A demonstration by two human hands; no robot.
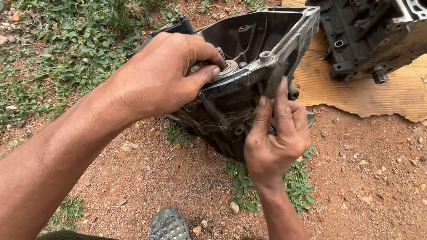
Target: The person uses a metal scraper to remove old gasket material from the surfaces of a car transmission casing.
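A dark, greasy cast-metal housing (267, 31) stands tilted on the red dirt, its open hollow side facing up. A round silver bearing (229, 68) sits on its near rim. My left hand (164, 75) lies over that rim, thumb and fingers pinched on the bearing. My right hand (275, 138) reaches up from below and presses its fingers against the housing's grimy outer wall, just under the rim.
A second dark engine block (369, 31) rests on a sheet of brown cardboard (391, 93) at the upper right. Green weeds (66, 49) cover the upper left. A grey shoe tip (169, 224) shows at the bottom, among small stones.
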